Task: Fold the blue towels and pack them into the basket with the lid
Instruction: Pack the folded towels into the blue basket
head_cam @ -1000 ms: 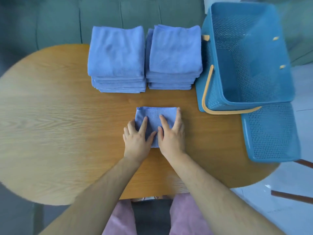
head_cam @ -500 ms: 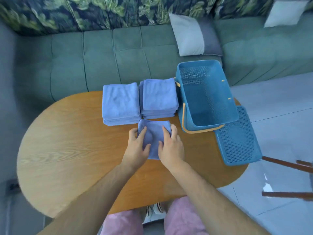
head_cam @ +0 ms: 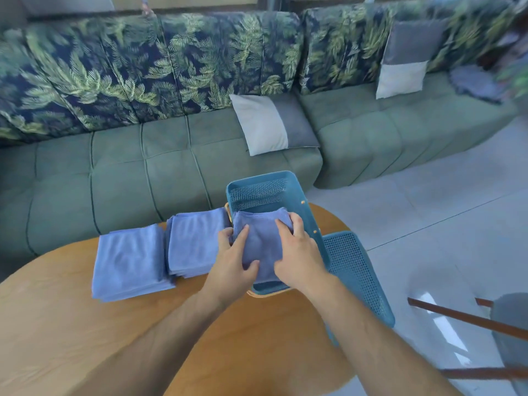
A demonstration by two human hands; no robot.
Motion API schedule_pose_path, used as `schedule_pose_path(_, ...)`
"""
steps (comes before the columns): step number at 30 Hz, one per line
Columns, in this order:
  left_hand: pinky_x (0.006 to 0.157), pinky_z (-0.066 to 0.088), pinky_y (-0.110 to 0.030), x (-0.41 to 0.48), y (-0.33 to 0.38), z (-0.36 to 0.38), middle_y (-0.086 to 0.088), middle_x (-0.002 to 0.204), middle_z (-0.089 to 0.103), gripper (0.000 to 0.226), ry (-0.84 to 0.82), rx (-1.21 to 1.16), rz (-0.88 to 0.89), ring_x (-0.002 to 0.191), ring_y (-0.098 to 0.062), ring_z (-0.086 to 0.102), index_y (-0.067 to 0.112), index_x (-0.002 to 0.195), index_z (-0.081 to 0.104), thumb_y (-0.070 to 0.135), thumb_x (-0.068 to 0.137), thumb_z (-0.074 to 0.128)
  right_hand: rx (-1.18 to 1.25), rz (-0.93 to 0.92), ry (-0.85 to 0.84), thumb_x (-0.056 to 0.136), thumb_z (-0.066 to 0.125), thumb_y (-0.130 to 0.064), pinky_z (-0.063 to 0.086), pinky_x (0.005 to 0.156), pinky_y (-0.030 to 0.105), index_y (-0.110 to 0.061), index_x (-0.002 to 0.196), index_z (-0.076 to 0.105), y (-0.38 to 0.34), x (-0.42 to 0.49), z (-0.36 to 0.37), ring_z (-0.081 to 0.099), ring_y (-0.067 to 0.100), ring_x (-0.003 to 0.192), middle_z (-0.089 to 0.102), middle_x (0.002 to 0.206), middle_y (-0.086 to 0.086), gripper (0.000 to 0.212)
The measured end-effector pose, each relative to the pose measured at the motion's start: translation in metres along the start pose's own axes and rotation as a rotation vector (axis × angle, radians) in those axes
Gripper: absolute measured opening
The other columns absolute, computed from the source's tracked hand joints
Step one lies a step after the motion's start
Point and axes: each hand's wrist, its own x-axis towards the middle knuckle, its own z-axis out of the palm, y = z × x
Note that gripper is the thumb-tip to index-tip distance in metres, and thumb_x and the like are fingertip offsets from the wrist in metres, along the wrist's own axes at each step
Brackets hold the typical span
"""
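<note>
A folded blue towel (head_cam: 261, 241) is held over the open blue mesh basket (head_cam: 258, 191). My left hand (head_cam: 233, 260) grips its left edge, thumb on top. Its right edge is gripped by my right hand (head_cam: 298, 254). The towel covers most of the basket's inside. Two stacks of blue towels lie on the wooden table (head_cam: 57, 324): the left stack (head_cam: 128, 262) and the right stack (head_cam: 195, 241), which sits against the basket. The basket's blue mesh lid (head_cam: 357, 272) lies flat to the right of the basket, partly over the table edge.
A green sofa (head_cam: 128, 172) with leaf-print back cushions stands just behind the table. A grey and white pillow (head_cam: 271, 124) lies on it. To the right is tiled floor (head_cam: 428, 218), and brown chair legs (head_cam: 463, 320) show at the lower right.
Both hands lifted the folded towel off the table and carried it right, over the basket. My head tilted up, bringing the sofa into view.
</note>
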Motion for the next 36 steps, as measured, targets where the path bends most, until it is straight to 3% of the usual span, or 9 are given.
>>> schedule_pose_path(9, 0.081, 0.044, -0.033, 0.109, -0.012, 0.078, -0.011, 0.129, 0.027, 0.051, -0.144, 0.302, -0.33, 0.111, -0.033, 0.051, 0.005, 0.133, 0.04, 0.005, 0.084, 0.055, -0.071, -0.02, -0.216, 0.085, 0.066, -0.004, 0.043, 0.099, 0.045, -0.017, 0.157, 0.013, 0.055, 0.113, 0.035, 0.052, 0.035, 0.121, 0.007, 0.159, 0.006, 0.09)
schedule_pose_path(12, 0.092, 0.045, -0.038, 0.134, -0.021, 0.094, -0.021, 0.136, 0.03, 0.052, -0.127, 0.329, -0.424, 0.115, -0.038, 0.051, 0.002, 0.14, 0.035, 0.001, 0.09, 0.051, -0.11, -0.048, -0.243, 0.086, 0.064, 0.0, 0.044, 0.1, 0.044, -0.012, 0.152, 0.025, 0.056, 0.145, 0.058, 0.055, 0.034, 0.118, 0.013, 0.157, 0.008, 0.078)
schedule_pose_path(16, 0.094, 0.042, -0.036, 0.174, -0.047, 0.114, -0.018, 0.12, 0.043, 0.035, -0.09, 0.4, -0.545, 0.116, -0.034, 0.052, 0.002, 0.132, 0.044, 0.01, 0.099, 0.042, -0.146, -0.054, -0.257, 0.088, 0.066, -0.004, 0.044, 0.102, 0.04, -0.011, 0.15, 0.029, 0.058, 0.184, 0.089, 0.057, 0.03, 0.12, 0.012, 0.159, 0.009, 0.073)
schedule_pose_path(20, 0.092, 0.043, -0.033, 0.197, -0.057, 0.128, -0.022, 0.134, 0.044, 0.039, -0.07, 0.519, -0.528, 0.119, -0.034, 0.05, -0.004, 0.137, 0.037, 0.012, 0.102, 0.037, -0.187, -0.027, -0.255, 0.088, 0.064, -0.004, 0.044, 0.102, 0.039, -0.012, 0.154, 0.022, 0.062, 0.214, 0.113, 0.054, 0.028, 0.122, 0.011, 0.159, 0.01, 0.078)
schedule_pose_path(22, 0.099, 0.042, -0.038, 0.202, -0.059, 0.132, -0.024, 0.141, 0.04, 0.042, -0.174, 0.638, -0.532, 0.127, -0.037, 0.048, -0.007, 0.143, 0.03, 0.013, 0.106, 0.031, -0.203, -0.019, -0.277, 0.095, 0.058, -0.009, 0.042, 0.103, 0.042, -0.011, 0.154, 0.023, 0.062, 0.225, 0.121, 0.052, 0.032, 0.124, 0.017, 0.156, 0.012, 0.068)
schedule_pose_path(25, 0.103, 0.044, -0.036, 0.212, -0.073, 0.135, -0.027, 0.153, 0.023, 0.048, -0.113, 0.669, -0.507, 0.135, -0.035, 0.041, -0.007, 0.149, 0.02, 0.006, 0.104, 0.032, -0.292, -0.083, -0.239, 0.108, 0.032, -0.021, 0.041, 0.105, 0.05, -0.007, 0.15, 0.027, 0.061, 0.232, 0.131, 0.048, 0.041, 0.128, 0.037, 0.149, 0.021, 0.045)
schedule_pose_path(28, 0.11, 0.038, -0.037, 0.21, -0.084, 0.133, -0.024, 0.163, -0.001, 0.056, -0.067, 0.714, -0.398, 0.146, -0.036, 0.023, -0.006, 0.153, 0.012, 0.002, 0.102, 0.034, -0.294, -0.037, -0.159, 0.107, 0.034, -0.012, 0.035, 0.112, 0.04, 0.0, 0.158, 0.01, 0.059, 0.234, 0.137, 0.029, 0.038, 0.142, 0.005, 0.163, 0.019, 0.058)
schedule_pose_path(31, 0.121, 0.023, -0.04, 0.203, -0.089, 0.131, -0.022, 0.165, -0.005, 0.071, -0.202, 0.768, -0.342, 0.152, -0.036, 0.006, -0.002, 0.156, -0.001, 0.011, 0.102, 0.044, -0.368, -0.064, -0.137, 0.106, 0.033, -0.013, 0.021, 0.122, 0.045, 0.002, 0.157, 0.0, 0.058, 0.228, 0.136, 0.004, 0.04, 0.152, -0.007, 0.165, 0.022, 0.063)
schedule_pose_path(36, 0.124, 0.016, -0.04, 0.208, -0.097, 0.13, -0.021, 0.164, -0.014, 0.084, -0.395, 0.836, -0.424, 0.154, -0.035, 0.0, 0.009, 0.158, -0.012, 0.025, 0.102, 0.049, -0.452, -0.085, -0.457, 0.102, 0.05, -0.02, 0.011, 0.125, 0.047, -0.02, 0.159, -0.017, 0.071, 0.235, 0.141, -0.007, 0.036, 0.155, -0.021, 0.165, 0.017, 0.087)
